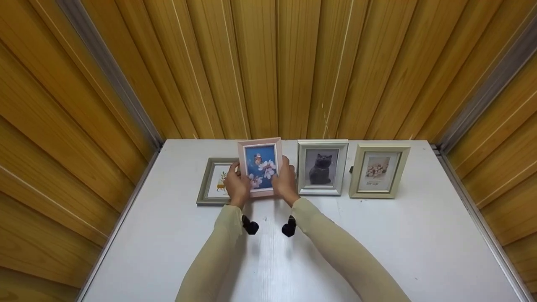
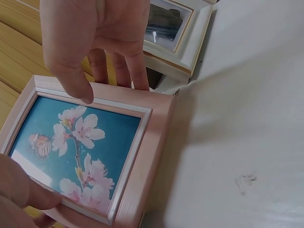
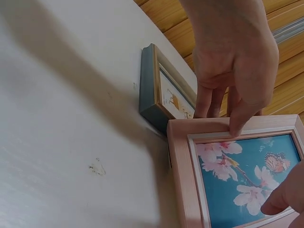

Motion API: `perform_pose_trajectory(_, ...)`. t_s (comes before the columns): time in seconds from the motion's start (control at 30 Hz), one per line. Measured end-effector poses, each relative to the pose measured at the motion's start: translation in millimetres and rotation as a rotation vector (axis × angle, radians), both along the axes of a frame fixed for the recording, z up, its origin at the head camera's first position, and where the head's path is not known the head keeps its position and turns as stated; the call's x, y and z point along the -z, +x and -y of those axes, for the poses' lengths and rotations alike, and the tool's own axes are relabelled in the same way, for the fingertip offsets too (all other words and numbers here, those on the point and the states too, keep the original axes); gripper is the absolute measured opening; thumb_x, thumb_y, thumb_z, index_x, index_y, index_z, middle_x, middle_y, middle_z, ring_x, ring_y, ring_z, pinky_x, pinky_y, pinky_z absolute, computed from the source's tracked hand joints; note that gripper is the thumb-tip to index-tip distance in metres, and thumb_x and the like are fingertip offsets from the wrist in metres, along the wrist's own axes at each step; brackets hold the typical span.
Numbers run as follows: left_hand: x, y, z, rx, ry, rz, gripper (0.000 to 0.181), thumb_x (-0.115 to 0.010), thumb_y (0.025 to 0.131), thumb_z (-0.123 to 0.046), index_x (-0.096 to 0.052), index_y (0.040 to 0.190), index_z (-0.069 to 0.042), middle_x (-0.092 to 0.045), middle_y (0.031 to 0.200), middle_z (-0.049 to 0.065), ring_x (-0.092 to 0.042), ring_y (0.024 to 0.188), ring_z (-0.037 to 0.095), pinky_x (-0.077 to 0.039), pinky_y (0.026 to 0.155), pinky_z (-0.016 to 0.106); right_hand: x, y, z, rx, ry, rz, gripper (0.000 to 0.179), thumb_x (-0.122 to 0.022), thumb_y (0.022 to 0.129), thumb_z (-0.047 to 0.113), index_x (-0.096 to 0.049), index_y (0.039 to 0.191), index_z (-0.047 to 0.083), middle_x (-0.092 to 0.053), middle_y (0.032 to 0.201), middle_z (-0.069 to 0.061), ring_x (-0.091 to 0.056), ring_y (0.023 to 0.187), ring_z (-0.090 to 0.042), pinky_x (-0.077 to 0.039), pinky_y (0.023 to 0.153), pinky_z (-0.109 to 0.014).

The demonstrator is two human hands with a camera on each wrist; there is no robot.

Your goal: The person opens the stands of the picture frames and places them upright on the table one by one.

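Note:
A pink picture frame (image 1: 261,157) with blossoms and a butterfly on blue stands between both hands, leaning back slightly. My left hand (image 1: 237,185) grips its left side, thumb over the front. The right side is held by my right hand (image 1: 286,182), whose thumb rests on the front edge and fingers go behind. In the left wrist view the bottom edge of the pink frame (image 2: 149,156) is close over the white surface. Partly behind my left hand is a grey-green frame (image 1: 203,186) with a plant picture. To the right of my right hand stands a silver frame (image 1: 322,192) holding a cat picture.
A cream frame (image 1: 354,184) with a bouquet picture stands at the far right of the row. All of them are on a white table (image 1: 268,268) against a wood-panelled wall (image 1: 260,71). Metal edge strips (image 1: 465,201) run along the table's sides.

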State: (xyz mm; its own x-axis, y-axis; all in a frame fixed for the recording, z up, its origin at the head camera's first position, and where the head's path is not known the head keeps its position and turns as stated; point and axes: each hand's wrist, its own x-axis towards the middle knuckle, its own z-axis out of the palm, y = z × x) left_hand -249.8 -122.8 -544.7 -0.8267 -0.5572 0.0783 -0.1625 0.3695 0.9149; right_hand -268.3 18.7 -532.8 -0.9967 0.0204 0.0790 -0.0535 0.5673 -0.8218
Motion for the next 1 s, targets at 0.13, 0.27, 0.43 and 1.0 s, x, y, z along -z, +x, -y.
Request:
perform_pose_trajectory(0.13, 1.0, -0.1, 1.6, 0.005, 0.000, 0.004, 0.045, -0.059, 0.094, 0.007, -0.062, 0.138, -0.001, -0.071, 0.122, 0.022, -0.069, 0.113, 0.033, -0.054, 0.096, 0.045, 2.5, -2.1, 0, 0.049, 0.093, -0.036, 0.055, -0.054, 0.100, -0.002, -0.040, 0.152, 0.011, -0.060, 0.127, -0.022, -0.064, 0.109, -0.040, -0.053, 0.092, -0.052)
perform_pose_trajectory(0.27, 1.5, 0.1, 2.4, 0.011, 0.012, 0.010, 0.044, -0.059, 0.092, 0.009, -0.062, 0.136, 0.003, -0.069, 0.125, 0.023, -0.068, 0.117, 0.034, -0.053, 0.099, 0.043, 5.6, -3.5, -1, 0.060, 0.127, -0.061, 0.053, -0.053, 0.101, -0.001, -0.042, 0.150, 0.014, -0.062, 0.124, -0.021, -0.065, 0.106, -0.039, -0.054, 0.086, -0.053)
perform_pose_trajectory(0.43, 1.8, 0.5, 2.3, 0.009, 0.034, 0.014, 0.044, -0.060, 0.091, 0.009, -0.062, 0.135, 0.004, -0.069, 0.125, 0.023, -0.068, 0.117, 0.034, -0.053, 0.100, 0.043, 9.5, -3.5, -2, 0.050, 0.116, -0.063, 0.056, -0.055, 0.099, -0.002, -0.041, 0.151, 0.013, -0.063, 0.123, -0.020, -0.065, 0.107, -0.039, -0.053, 0.088, -0.053)
perform_pose_trajectory(1.0, -6.5, 7.6, 9.9, 0.049, 0.039, -0.013, 0.041, -0.071, 0.083, 0.006, -0.071, 0.124, 0.004, -0.075, 0.113, 0.017, -0.071, 0.110, 0.029, -0.053, 0.098, 0.042, 6.9, -7.4, -3, 0.038, 0.083, -0.041, 0.057, -0.048, 0.102, -0.001, -0.037, 0.156, 0.015, -0.060, 0.133, -0.020, -0.063, 0.114, -0.038, -0.053, 0.092, -0.052)
